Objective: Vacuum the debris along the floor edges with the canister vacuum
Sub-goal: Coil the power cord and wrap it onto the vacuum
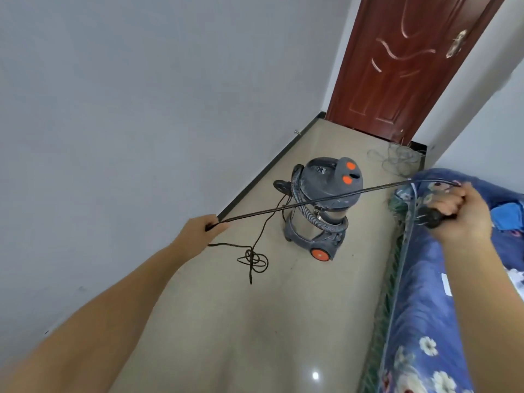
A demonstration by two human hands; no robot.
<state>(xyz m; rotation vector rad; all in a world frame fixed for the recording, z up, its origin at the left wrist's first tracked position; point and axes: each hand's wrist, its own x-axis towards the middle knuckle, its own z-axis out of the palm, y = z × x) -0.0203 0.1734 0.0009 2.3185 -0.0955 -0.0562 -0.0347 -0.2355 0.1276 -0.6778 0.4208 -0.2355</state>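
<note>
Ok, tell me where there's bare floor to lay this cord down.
Bare floor lies near you, between the wall and the bed. It is crowded ahead: the cord tangle, the vacuum, and loose wires by the door.

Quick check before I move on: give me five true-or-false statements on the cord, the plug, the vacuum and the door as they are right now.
1. The right hand holds the plug. True.
2. The left hand is empty. False: it grips the power cord, stretched between both hands.
3. The canister vacuum lies on its side. False: it stands upright on its wheels.
4. Its hose is wrapped around the body. True.
5. The brown door is wide open. False: it appears closed.
</note>
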